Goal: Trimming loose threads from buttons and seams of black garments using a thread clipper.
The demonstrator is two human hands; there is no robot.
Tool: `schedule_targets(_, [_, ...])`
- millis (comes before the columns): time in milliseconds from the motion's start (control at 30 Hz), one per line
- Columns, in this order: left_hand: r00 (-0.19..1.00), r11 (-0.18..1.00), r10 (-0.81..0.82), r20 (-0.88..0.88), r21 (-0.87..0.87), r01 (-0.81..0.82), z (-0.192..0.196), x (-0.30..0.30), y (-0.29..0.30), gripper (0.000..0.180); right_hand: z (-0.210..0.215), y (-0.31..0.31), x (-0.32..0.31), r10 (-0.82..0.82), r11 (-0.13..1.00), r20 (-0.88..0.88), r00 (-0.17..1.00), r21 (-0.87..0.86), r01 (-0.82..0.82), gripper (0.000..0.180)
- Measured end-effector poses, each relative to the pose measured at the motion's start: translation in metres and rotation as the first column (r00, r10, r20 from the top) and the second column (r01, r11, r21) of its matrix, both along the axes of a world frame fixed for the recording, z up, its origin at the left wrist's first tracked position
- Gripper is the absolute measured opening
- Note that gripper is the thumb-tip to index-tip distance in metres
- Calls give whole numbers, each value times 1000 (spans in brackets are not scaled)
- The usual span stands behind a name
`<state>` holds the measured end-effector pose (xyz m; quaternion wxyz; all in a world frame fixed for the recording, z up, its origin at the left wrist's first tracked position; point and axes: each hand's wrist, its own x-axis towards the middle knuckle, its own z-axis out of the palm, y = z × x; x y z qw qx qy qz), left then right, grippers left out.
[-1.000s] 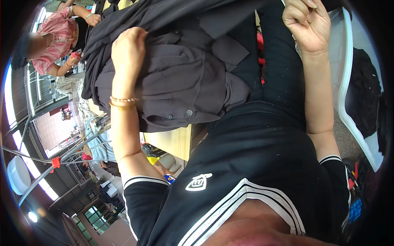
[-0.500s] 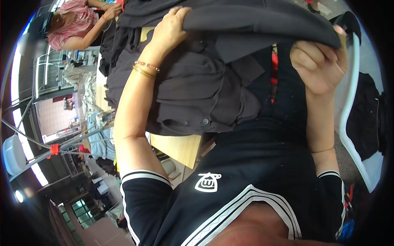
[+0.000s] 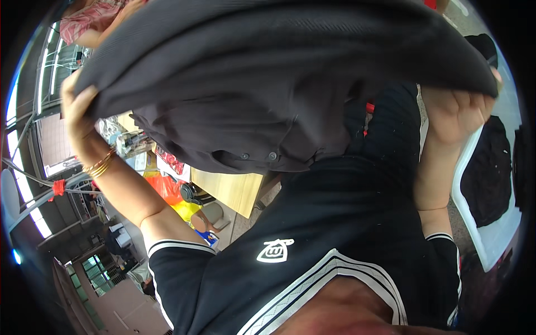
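Observation:
A dark grey garment (image 3: pixel 279 50) is stretched wide in the air between my hands and spans the top of the view. My left hand (image 3: pixel 78 106) is closed on its left end, fingers wrapped round the cloth. At the far right, my right hand (image 3: pixel 458 114) grips the other end. Below hangs more dark cloth with two buttons (image 3: pixel 258 156), draped over the table edge and against my lap; whether it belongs to the same piece, I cannot tell. The raised fabric hides most of the tabletop.
A bare corner of the wooden table (image 3: pixel 229 188) shows beneath the cloth. At right stands a white bin (image 3: pixel 466 192) with black fabric (image 3: pixel 487 173) inside. Another person in a pink patterned top (image 3: pixel 89 25) is at upper left. Red and yellow bags (image 3: pixel 173 192) lie beside the table.
My left hand has swung far out to the left and slightly down, spreading the garment wide. My right hand has moved a little right and down, still gripping.

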<state>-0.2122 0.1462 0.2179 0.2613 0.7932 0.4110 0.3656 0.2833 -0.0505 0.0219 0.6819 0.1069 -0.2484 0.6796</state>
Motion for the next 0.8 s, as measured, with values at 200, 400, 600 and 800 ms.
schedule_targets(200, [905, 982, 2, -426, -172, -82, 1, 97, 3, 36, -78, -1, 24, -455, 842, 250, 855, -191, 504, 32])
schedule_targets(400, [831, 952, -53, -553, 224, 210, -90, 207, -29, 27, -111, 16, -22, -183, 785, -47, 982, -609, 117, 33])
schedule_targets(600, [762, 935, -270, -588, 29, 354, -107, 240, -66, 17, -110, 8, -36, -164, 730, 311, 936, -601, 327, 29])
schedule_targets(800, [721, 884, -383, -577, -3, 467, -143, 258, -84, 11, -116, 2, -27, -131, 679, 608, 783, -521, 518, 26])
